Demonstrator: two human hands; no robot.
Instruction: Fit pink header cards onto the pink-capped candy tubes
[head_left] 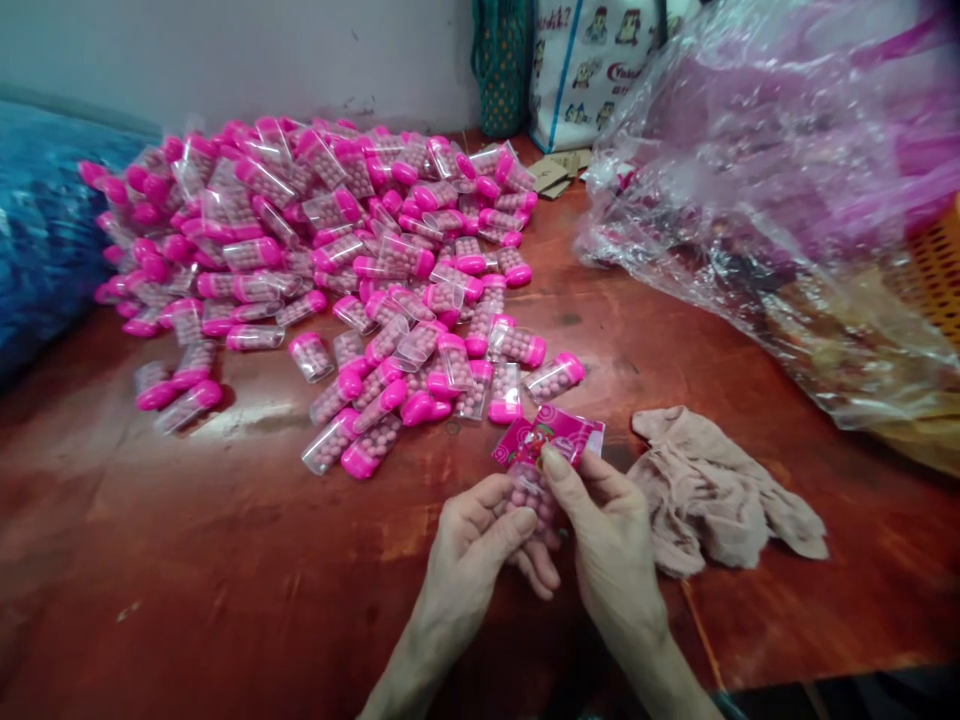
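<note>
Between my two hands is a small clear container of pink balls (529,496), held over the front of the table. My left hand (480,540) is closed around its lower left side, thumb across the front. With thumb and fingers, my right hand (604,520) pinches a bright pink printed label (551,436) with a red fruit picture against the container's top. The container's cap end is hidden by the label and fingers. Just beyond the hands lie several similar clear containers with pink caps (375,445), some tipped against one another.
A large heap of pink-capped containers (300,220) covers the back left. Right of my hands lies a crumpled beige cloth (720,500). Clear plastic bags (712,230) and an orange basket (937,270) fill the right. Blue bagging (45,230) stands left; cardboard pieces (559,172) lie behind.
</note>
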